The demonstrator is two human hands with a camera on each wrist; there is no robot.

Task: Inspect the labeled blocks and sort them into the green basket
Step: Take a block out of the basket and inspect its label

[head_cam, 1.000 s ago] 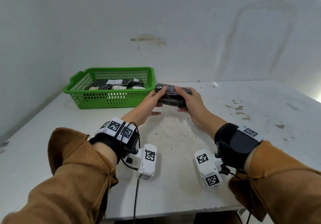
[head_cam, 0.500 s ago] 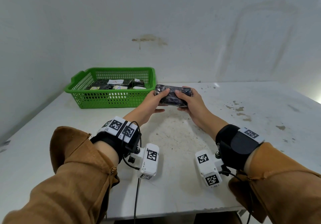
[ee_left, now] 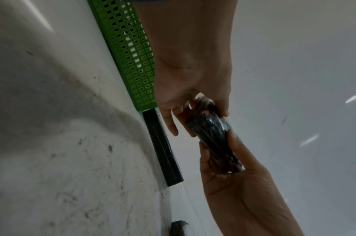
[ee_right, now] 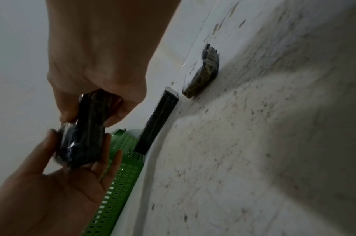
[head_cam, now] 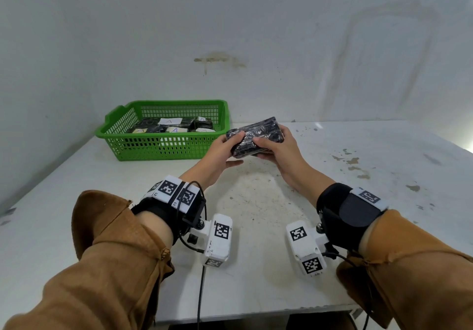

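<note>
Black plastic-wrapped block (head_cam: pixel 256 137) is held up over the bench (head_cam: pixel 332 240), just right of the green basket (head_cam: pixel 163 148), w/ no label showing on the visible faces. Left hand (head_cam: pixel 225 148) clamps its left end, thumb on top & fingers under; right hand (head_cam: pixel 277 148) grips the right end the same way. Basket already holds several wrapped blocks w/ white "A" labels (head_cam: pixel 167 121). Two more dark blocks (ee_right: pixel 157 121) lie on the bench by the wall beyond. Risk, imo: the wrap looks slick, so turning it to find the label could let it slip; binning it unread would mis-sort it.
</note>
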